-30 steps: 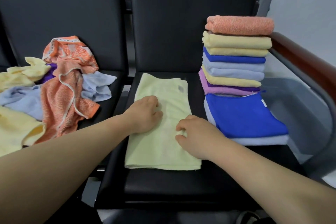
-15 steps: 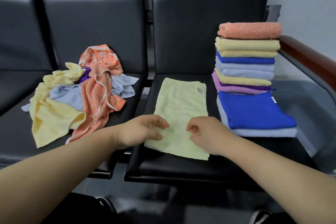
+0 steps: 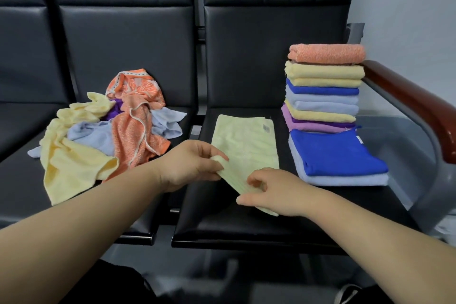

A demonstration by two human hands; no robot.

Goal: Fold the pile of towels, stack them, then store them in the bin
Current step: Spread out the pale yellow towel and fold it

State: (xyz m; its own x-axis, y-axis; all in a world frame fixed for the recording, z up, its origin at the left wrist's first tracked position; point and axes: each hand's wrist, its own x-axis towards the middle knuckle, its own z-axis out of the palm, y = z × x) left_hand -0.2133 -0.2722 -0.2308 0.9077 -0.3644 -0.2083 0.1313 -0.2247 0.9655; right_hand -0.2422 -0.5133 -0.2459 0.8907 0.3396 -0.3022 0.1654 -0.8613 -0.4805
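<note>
Plainly, my left grip (image 3: 195, 165) pinched the near left corner of the pale yellow towel (image 3: 246, 140), and my right grip (image 3: 271, 192) pinched its near edge by the right corner, with that end raised off the bench (image 3: 246, 227). Its long axis ran straight away from me toward the backrest, so I judged the fold should carry the near edge forward. The folded stack (image 3: 323, 96) stood just to the right, nearer my right grip.

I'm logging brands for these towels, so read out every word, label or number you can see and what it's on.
No text is readable anywhere.
On the pale green towel, a small grey tag: print too blurred to read.
On the blue folded towel, a white tag: too small to read.
</note>
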